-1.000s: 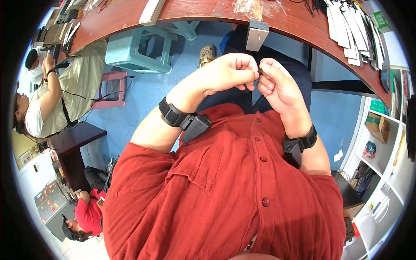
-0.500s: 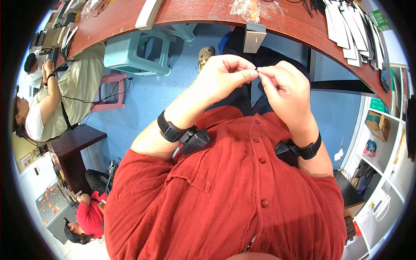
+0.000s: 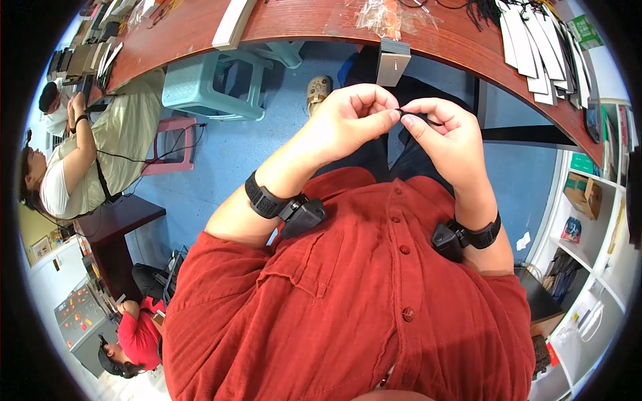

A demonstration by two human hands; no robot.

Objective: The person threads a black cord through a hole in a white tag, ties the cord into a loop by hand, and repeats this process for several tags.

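Observation:
A thin black cord [image 3: 429, 120] runs between my two hands, in front of my chest and short of the table edge. My left hand [image 3: 353, 121] pinches one part of it between thumb and forefinger. With thumb and fingers closed, my right hand [image 3: 447, 134] grips the cord close beside the left fingertips, and a piece of it shows across the right fingers. Just beyond the hands, a stack of grey-and-white cards [image 3: 393, 63] juts over the table edge. The cord's ends are hidden by my fingers.
On the red-brown table [image 3: 301, 20] lie clear plastic wrappers [image 3: 381, 17], a white card stack [image 3: 233, 27] and, at right, white tags [image 3: 528, 53] with black cords. A pale blue stool [image 3: 200, 87] stands beneath. White shelves [image 3: 588, 247] are at right; other people sit at left.
A length of black cord now shows between and across my fingers, where only a speck showed before. My right hand has turned slightly, its thumb now lying along the cord.

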